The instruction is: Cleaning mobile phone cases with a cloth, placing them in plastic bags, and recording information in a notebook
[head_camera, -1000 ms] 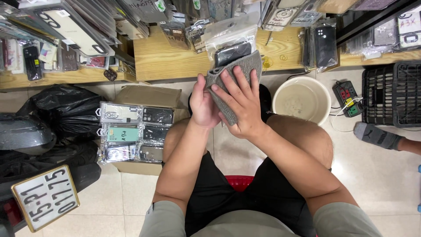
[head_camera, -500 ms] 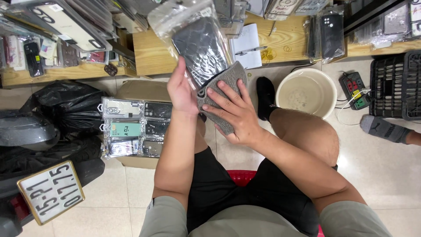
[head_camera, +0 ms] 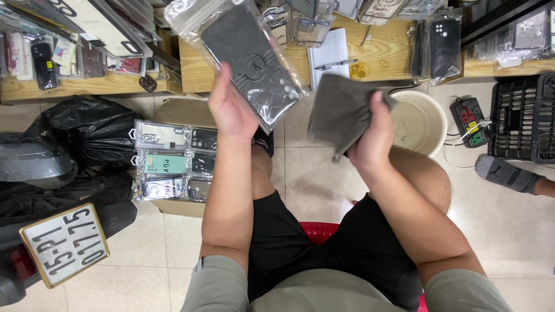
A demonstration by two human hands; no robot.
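Seen from the head camera, the two hands have come apart. A second ago the grey cloth [head_camera: 342, 112] was wrapped around the bagged phone case [head_camera: 248, 58] and both hands pressed together on it; half a second ago the case was already tilting up out of the cloth. Now the cloth is off the case altogether, so the wiping looks finished for this side, or for this piece.

The left hand [head_camera: 231, 110] is raised with its back to the camera, fingers curled behind the case's clear plastic bag and gripping its lower end. The case stands tilted up and away from the hand, its dark back facing the camera, well apart from the cloth.

The right hand [head_camera: 373, 136] holds the cloth bunched in a closed grip, thumb over the top edge, with the cloth hanging in folds to the hand's left. The forearm rests across the right thigh.

Just beyond the right hand a cream basin [head_camera: 425, 118] sits on the tiled floor, a power strip [head_camera: 469, 122] past it. Below the left hand, to its outer side, a cardboard box [head_camera: 176, 115] carries rows of bagged cases [head_camera: 173, 166]. Above both hands a wooden shelf [head_camera: 199, 72] holds a notebook with a pen [head_camera: 330, 55]. Another person's socked foot [head_camera: 506, 172] shows far out past the right hand.
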